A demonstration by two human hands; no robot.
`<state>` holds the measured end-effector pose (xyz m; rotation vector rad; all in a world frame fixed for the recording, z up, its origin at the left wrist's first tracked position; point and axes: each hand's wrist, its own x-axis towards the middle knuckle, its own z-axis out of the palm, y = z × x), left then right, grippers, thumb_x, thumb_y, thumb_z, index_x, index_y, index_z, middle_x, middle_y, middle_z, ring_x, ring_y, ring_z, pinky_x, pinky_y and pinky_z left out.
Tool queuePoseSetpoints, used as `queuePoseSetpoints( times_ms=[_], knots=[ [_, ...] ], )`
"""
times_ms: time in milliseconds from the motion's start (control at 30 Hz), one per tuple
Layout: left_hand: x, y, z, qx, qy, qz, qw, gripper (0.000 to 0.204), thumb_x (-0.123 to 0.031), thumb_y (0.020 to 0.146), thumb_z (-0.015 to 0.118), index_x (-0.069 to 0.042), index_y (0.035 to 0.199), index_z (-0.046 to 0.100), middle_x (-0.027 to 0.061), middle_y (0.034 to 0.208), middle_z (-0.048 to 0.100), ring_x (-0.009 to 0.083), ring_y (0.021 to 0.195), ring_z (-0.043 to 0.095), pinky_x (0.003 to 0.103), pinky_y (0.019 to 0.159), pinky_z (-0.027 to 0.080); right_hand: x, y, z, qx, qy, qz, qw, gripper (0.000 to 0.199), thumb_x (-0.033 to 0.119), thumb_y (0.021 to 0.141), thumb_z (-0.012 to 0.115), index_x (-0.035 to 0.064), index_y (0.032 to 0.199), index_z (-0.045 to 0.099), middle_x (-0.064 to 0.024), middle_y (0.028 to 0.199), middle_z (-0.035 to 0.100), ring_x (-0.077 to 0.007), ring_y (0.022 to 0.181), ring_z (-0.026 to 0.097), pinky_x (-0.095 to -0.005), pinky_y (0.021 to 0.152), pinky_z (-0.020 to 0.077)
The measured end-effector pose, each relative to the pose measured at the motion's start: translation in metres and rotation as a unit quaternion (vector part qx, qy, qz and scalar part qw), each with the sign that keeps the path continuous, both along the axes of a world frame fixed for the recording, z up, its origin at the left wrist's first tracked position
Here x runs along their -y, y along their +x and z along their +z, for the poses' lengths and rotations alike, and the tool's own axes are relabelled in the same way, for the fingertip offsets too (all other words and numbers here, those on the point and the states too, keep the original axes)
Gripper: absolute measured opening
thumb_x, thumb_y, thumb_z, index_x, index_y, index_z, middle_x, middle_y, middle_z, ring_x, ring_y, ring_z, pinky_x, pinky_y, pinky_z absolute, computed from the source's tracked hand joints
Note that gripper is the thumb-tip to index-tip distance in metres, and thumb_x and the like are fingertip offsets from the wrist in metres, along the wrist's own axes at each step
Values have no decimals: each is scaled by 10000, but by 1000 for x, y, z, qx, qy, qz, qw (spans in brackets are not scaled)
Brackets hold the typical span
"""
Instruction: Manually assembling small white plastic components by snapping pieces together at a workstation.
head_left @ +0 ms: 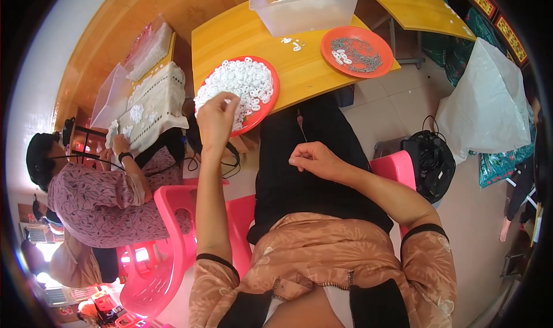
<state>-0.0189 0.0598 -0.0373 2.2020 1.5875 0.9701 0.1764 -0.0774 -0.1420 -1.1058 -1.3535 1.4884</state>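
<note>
My left hand (pixel 216 120) is over the near edge of a red plate (pixel 273 100) heaped with small white oval plastic pieces (pixel 245 80). Its thumb and fingers are pinched together, and whatever they hold is too small to make out. Over my lap, my right hand (pixel 315 159) has its fingers curled in and the thumb against them; what is between them, if anything, is hidden. An orange-red plate (pixel 385 68) at the table's right holds many thin grey metal pieces (pixel 363 56) and several white ones on its left side.
A clear plastic bin (pixel 305 18) with white pieces stands at the far side of the yellow table (pixel 230 37). Loose pieces lie before it. Another person (pixel 109 198) works at the left. A pink chair (pixel 167 259), a black bag (pixel 429 164) and a white sack (pixel 487 103) are nearby.
</note>
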Motion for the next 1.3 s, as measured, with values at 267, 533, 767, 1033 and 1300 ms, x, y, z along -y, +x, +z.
queuePoseSetpoints(
  times_ms=[267, 533, 767, 1033, 1300],
  knots=[
    [-17, 13, -30, -188, 83, -137, 969, 104, -94, 684, 698, -83, 787, 706, 114, 753, 578, 295, 755, 574, 390, 679, 463, -1, 2, 5, -10, -5, -2, 1000, 171, 177, 855, 607, 12, 810, 611, -5, 638, 574, -49, 581, 512, -202, 526, 399],
    [-17, 21, -20, -224, 92, -168, 956, 84, -101, 685, 694, -83, 765, 711, 121, 750, 605, 298, 758, 580, 392, 676, 469, -2, 2, 5, -4, -3, -9, 1000, 168, 168, 855, 604, 6, 809, 609, -13, 644, 582, -51, 585, 519, -206, 529, 406],
    [-29, 30, -25, -173, 120, -142, 967, 59, -87, 719, 657, -59, 768, 671, 116, 769, 608, 302, 775, 591, 399, 676, 470, -3, 3, 13, -26, -48, 3, 999, 176, 182, 867, 586, 13, 824, 614, -7, 642, 568, -49, 559, 487, -199, 516, 386],
    [-31, 29, -29, -210, 106, -123, 964, 89, -77, 715, 657, -78, 795, 697, 117, 791, 611, 301, 787, 595, 396, 688, 475, -9, 16, 29, -320, -187, 49, 928, 168, 178, 902, 553, 24, 948, 600, 9, 689, 499, -33, 513, 358, -179, 467, 284],
    [-37, 28, -33, -210, 98, -120, 965, 91, -133, 743, 662, -89, 807, 708, 116, 803, 613, 303, 792, 596, 394, 694, 475, -9, 18, 33, -326, -190, 39, 925, 187, 188, 916, 539, 23, 986, 593, 19, 699, 480, -32, 513, 336, -182, 466, 278]
  ],
)
